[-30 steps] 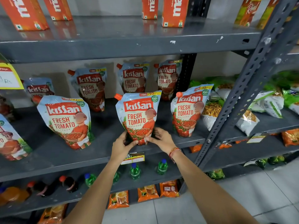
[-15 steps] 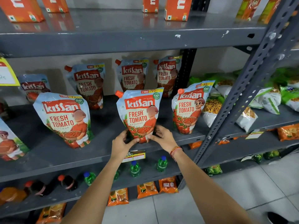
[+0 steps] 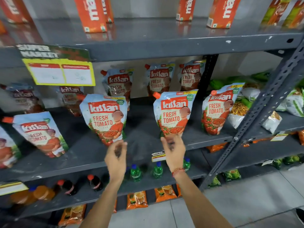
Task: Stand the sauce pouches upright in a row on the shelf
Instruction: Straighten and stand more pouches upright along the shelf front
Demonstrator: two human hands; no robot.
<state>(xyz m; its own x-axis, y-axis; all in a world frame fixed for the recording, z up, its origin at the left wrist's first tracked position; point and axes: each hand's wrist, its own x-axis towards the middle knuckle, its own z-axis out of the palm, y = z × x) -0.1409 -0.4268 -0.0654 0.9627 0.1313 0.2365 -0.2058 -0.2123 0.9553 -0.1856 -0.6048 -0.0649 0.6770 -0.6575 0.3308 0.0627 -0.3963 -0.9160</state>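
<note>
Several Kissan tomato sauce pouches stand on the grey middle shelf [image 3: 82, 155]. The front row has a leaning pouch at the left [image 3: 39, 134], a left-centre pouch [image 3: 107, 117], a centre pouch [image 3: 174, 114] and a right pouch [image 3: 217, 109]. More pouches stand behind, including one [image 3: 159, 78] by the back wall. My left hand [image 3: 116, 155] hovers just below the left-centre pouch, fingers loose and holding nothing. My right hand [image 3: 174, 152] is at the bottom edge of the centre pouch with its fingertips spread. Both hands are motion-blurred.
Orange juice cartons [image 3: 90, 14] line the shelf above, with a yellow price label [image 3: 60, 73] hanging from its edge. Snack bags [image 3: 238, 109] fill the bay to the right, beyond a slanted perforated post [image 3: 256, 116]. Green bottles [image 3: 136, 173] stand on the shelf below.
Both hands have let go of the centre pouch, which stays upright. My left hand has moved left toward the left-centre pouch. The view has swung left and closer.
</note>
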